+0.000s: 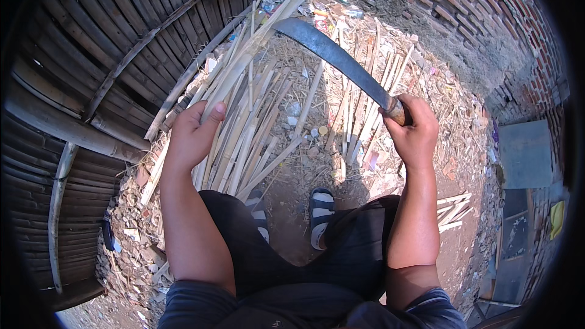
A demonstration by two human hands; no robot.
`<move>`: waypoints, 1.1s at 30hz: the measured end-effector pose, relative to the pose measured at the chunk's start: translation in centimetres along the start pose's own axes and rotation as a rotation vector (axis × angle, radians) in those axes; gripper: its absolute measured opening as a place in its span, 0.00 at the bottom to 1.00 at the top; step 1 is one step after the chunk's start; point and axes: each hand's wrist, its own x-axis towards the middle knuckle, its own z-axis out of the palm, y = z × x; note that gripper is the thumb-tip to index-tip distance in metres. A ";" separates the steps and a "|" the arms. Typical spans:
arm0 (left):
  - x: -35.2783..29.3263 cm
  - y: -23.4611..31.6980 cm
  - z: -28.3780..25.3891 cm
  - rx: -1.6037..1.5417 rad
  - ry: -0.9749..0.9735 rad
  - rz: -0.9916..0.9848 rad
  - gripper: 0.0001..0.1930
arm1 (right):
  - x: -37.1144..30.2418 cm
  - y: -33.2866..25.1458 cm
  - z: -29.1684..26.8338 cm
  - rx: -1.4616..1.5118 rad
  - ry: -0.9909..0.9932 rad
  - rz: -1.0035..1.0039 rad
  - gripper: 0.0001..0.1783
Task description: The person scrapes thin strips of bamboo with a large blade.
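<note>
My right hand (413,131) is wrapped round the wooden handle of a machete (347,64) with a long, curved dark blade. The blade points up and left, and its tip meets the edge of a long pale bamboo strip (244,55); whether it cuts into the strip I cannot tell. My left hand (194,133) grips that strip near its lower end, thumb along it. The strip slants up and right past the top of the view. Under it, many split bamboo strips (244,137) lie in a loose pile on the ground.
A slatted bamboo wall (116,30) rises on the left, a brick wall (475,0) at the far right. More strips (372,94) and litter cover the ground ahead. A short stack of cut pieces (454,210) lies beside my right forearm. My sandalled feet (321,207) are close below.
</note>
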 end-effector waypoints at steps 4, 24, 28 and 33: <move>-0.1 0.3 0.2 -0.017 -0.014 0.014 0.26 | 0.0 0.1 0.1 -0.021 0.033 0.000 0.24; -0.2 0.4 0.3 0.018 0.032 0.045 0.26 | 0.2 -0.1 0.2 -0.113 0.066 0.023 0.20; -0.1 0.5 0.3 0.065 0.038 0.088 0.26 | 0.1 0.1 0.1 -0.088 0.078 -0.001 0.21; -0.1 0.5 0.5 0.125 0.059 0.132 0.26 | 0.1 0.3 0.1 -0.077 0.090 -0.007 0.22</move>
